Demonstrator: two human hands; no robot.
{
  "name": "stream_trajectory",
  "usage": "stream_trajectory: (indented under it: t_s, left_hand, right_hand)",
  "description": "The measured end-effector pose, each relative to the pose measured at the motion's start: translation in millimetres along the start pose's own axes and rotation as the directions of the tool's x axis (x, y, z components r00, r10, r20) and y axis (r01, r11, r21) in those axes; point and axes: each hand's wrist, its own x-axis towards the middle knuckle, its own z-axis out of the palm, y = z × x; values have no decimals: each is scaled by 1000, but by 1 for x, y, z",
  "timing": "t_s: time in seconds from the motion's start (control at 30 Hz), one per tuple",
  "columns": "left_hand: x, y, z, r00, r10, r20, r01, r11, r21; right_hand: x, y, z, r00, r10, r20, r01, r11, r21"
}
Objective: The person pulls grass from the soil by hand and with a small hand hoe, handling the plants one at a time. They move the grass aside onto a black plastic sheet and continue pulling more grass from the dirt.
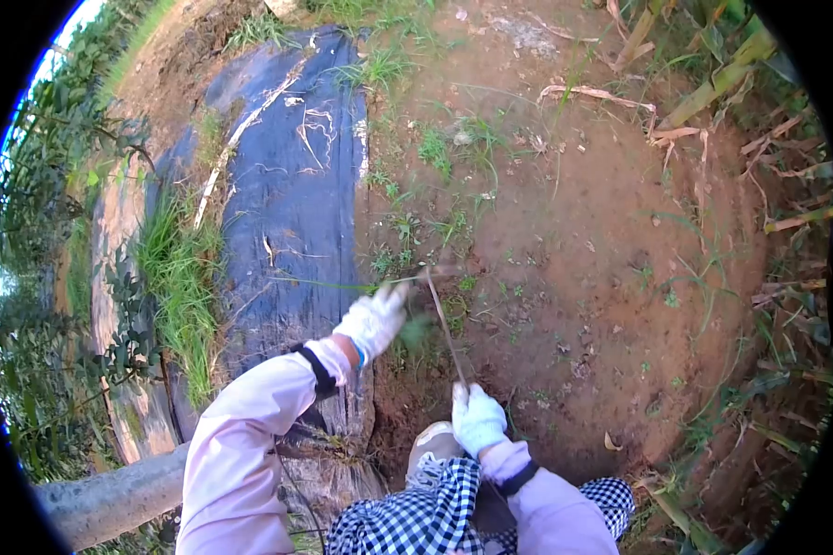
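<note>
My right hand (478,421), in a white glove, is closed round the lower end of a thin tool (442,314). The tool's shaft slants up and left to a blurred head beyond my left fingertips. My left hand (373,324), also in a white glove, is over the edge of the dark plastic sheet (292,194). Its fingers are smeared by motion, so their grip is unclear. A long green blade of grass (319,283) runs by its fingertips. Blurred green leaves (416,335) lie just right of that hand. Small weeds (403,227) grow along the sheet's edge.
Bare brown soil (583,250) spreads to the right, with dry stalks (680,134) beyond. Tall grass (180,277) lines the sheet's left side. A thick grey pole (111,499) is at lower left. A shoe (435,444) and checked cloth (407,523) show below my hands.
</note>
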Motion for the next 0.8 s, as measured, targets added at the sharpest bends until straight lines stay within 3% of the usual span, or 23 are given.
stream_trajectory:
  t_s: [0.03,0.1,0.2,0.23,0.4,0.5,0.53,0.57,0.6,0.67,0.7,0.73,0.77,0.8]
  left_hand:
    - [10,-15,18,991,-126,-43,126,992,4]
    - [20,-13,-20,972,-190,138,176,979,105]
    - [25,-7,-27,913,-338,230,337,940,44]
    - [23,-12,-16,925,-339,173,341,940,22]
    - [29,-8,-45,905,-203,374,183,979,88]
    - [25,-1,-68,875,-129,466,119,992,50]
    - [26,2,-77,912,-188,363,223,973,-56]
    - [23,4,-83,985,-172,26,172,940,-294]
    - [18,5,-86,923,-222,-315,43,871,-489]
    - [34,19,-82,683,-511,-522,-267,490,-830]
    - [32,44,-101,568,-610,-552,-187,557,-809]
    - [29,60,-96,654,-565,-503,-43,636,-770]
    - [35,58,-51,871,-219,-441,-10,888,-460]
    - [35,75,-52,994,-7,-111,-40,907,-420]
  right_hand:
    - [8,-11,0,1000,-14,8,14,1000,-4]
    - [18,-30,4,998,-57,13,58,998,-29]
    - [23,-44,9,998,-54,44,58,994,-91]
    - [21,-46,10,998,-38,53,42,995,-85]
    - [0,-23,9,980,31,194,-26,999,-29]
    - [-24,4,7,996,79,50,-85,988,125]
    - [-31,8,1,991,136,-12,-131,974,186]
    - [-29,14,-6,987,131,-92,-99,953,287]
    - [-27,17,-13,983,126,-131,-78,944,320]
    - [-26,12,-32,986,87,-139,-56,976,212]
    - [-20,15,-27,987,84,-137,-57,980,190]
    - [-21,8,-32,987,70,-146,-43,983,179]
    - [-24,-1,-39,982,67,-178,-30,979,202]
    - [-25,-6,-44,974,73,-212,-23,974,226]
